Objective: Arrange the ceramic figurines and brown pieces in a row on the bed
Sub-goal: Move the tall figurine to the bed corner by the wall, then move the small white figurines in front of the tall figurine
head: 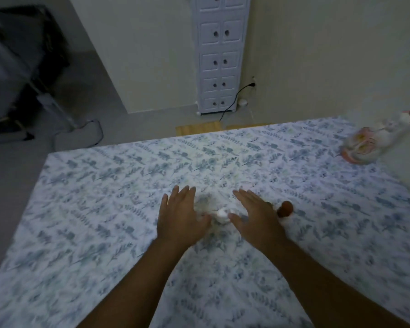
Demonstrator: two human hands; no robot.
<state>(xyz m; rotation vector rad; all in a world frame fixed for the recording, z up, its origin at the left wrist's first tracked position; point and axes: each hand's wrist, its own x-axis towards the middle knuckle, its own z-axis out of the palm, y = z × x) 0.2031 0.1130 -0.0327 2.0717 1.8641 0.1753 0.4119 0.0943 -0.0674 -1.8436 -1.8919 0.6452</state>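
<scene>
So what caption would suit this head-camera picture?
Two open hands, left and right, flank a small white piece on the leaf-print bed, brown piece alongside.

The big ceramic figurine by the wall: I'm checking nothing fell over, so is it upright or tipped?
Tipped, as far as the blur shows. The big ceramic figurine lies slanted on the bed, base toward the camera.

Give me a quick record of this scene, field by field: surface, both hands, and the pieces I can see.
surface: bed, leaf-print sheet
left hand: open, flat, palm down
right hand: open, flat, palm down
white piece: small, between the hands, blurred
brown piece: just right of right hand
ceramic figurine: far right, apart from the rest
</scene>
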